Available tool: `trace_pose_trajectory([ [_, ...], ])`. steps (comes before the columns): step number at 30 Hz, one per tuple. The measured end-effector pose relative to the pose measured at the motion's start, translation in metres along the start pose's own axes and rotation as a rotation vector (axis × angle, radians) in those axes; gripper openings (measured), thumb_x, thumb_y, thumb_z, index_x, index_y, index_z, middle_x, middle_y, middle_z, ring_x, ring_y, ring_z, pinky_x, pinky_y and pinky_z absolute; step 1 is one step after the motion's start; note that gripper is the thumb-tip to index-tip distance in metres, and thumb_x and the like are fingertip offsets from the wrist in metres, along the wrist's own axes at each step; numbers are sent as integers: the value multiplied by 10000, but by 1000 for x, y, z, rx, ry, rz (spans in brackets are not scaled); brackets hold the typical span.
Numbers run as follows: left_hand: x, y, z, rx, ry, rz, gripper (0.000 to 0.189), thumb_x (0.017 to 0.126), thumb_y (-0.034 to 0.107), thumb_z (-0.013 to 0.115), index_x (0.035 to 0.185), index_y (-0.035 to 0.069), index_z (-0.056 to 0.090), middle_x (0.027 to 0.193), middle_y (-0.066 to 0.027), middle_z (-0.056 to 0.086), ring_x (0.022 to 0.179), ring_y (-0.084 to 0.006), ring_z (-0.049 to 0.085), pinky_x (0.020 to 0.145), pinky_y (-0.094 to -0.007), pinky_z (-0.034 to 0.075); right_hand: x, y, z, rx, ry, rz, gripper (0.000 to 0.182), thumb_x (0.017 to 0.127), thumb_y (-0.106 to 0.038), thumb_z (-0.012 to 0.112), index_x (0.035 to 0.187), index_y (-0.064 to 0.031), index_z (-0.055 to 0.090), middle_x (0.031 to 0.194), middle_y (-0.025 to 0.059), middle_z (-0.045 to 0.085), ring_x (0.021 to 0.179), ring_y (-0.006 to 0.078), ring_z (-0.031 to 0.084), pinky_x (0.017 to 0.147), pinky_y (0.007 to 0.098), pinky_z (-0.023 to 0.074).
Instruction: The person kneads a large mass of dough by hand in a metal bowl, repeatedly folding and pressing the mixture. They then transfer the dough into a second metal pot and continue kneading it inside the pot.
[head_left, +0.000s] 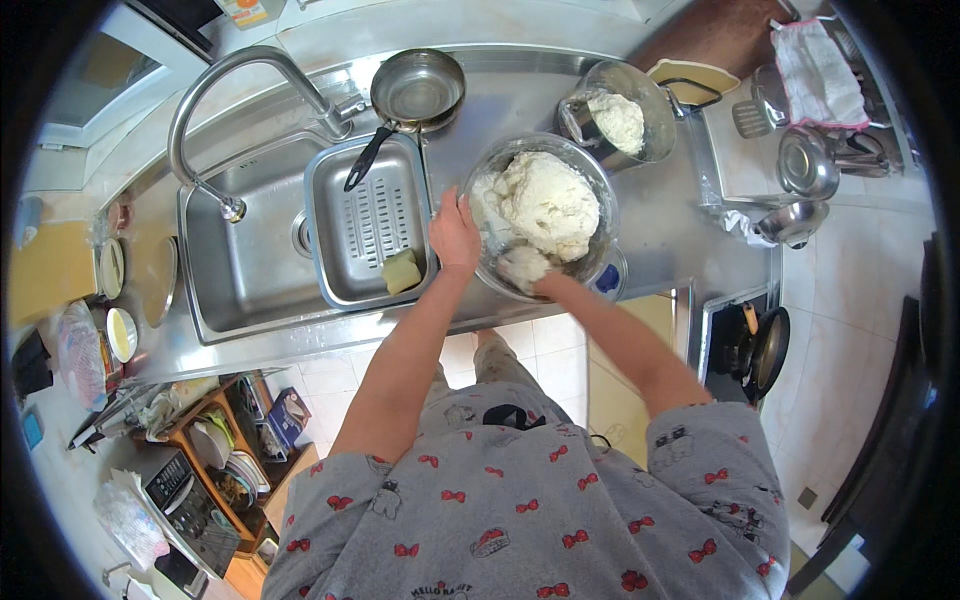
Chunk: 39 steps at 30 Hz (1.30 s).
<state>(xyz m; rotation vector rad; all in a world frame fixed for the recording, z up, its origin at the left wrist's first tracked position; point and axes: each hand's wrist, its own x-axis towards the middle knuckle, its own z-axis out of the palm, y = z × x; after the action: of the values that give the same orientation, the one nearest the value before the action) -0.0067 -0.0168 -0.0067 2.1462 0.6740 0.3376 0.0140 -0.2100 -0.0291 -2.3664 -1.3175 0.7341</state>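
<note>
A large metal bowl (609, 225) on the steel counter holds a big lump of pale dough (551, 202), with looser flour at its left side. My left hand (455, 231) rests against the bowl's left rim, gripping its edge. Inside the bowl, at the near side, is my right hand (525, 268), coated in flour or dough and touching the mass; its fingers are partly hidden and blurred. Behind the bowl to the right stands a metal pot (660, 127) with more pale flour or dough (616, 122) in it.
Left of the bowl, a perforated steel tray (364, 277) with a yellowish sponge (401, 271) sits over the sink (247, 285). A small frying pan (418, 90) stands behind it, handle over the tray. The faucet (225, 67) arches over the sink. A blue object (608, 278) lies close right of the bowl.
</note>
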Motion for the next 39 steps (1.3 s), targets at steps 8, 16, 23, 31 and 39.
trace_pose_trajectory([
  [8, -2, 20, -2, -41, -18, -25, 327, 990, 263, 452, 1233, 59, 531, 927, -245, 661, 846, -455, 615, 737, -523, 462, -29, 71, 49, 137, -122, 323, 320, 927, -341, 490, 999, -97, 684, 1012, 169, 667, 952, 328, 637, 813, 421, 510],
  [16, 3, 12, 1, 32, -6, -20, 326, 993, 261, 446, 1233, 56, 528, 915, -243, 663, 819, -460, 613, 709, -522, 465, 83, -10, 72, 118, 194, 582, 316, 910, -306, 469, 977, -76, 675, 1007, 190, 662, 947, 364, 624, 833, 451, 494],
  [23, 7, 9, -3, 87, -4, 128, 276, 973, 229, 477, 1179, 60, 548, 887, -204, 660, 867, -397, 614, 803, -475, 430, -37, 14, -40, -227, -232, -251, 298, 895, -286, 468, 973, -56, 640, 903, 184, 631, 827, 378, 626, 761, 463, 511],
  [31, 9, 16, -8, 150, -77, 121, 262, 963, 214, 489, 1163, 60, 558, 890, -203, 657, 871, -380, 615, 829, -460, 413, -47, 32, -83, -180, -442, -91, 244, 902, -280, 479, 967, -95, 624, 886, 159, 627, 832, 281, 633, 759, 400, 515],
  [39, 3, 14, -2, -142, 29, 43, 292, 989, 244, 442, 1185, 76, 578, 962, -200, 671, 919, -407, 613, 822, -471, 441, 93, -15, 43, 136, 68, 579, 292, 875, -254, 509, 977, -44, 684, 987, 190, 671, 934, 371, 635, 864, 458, 489],
])
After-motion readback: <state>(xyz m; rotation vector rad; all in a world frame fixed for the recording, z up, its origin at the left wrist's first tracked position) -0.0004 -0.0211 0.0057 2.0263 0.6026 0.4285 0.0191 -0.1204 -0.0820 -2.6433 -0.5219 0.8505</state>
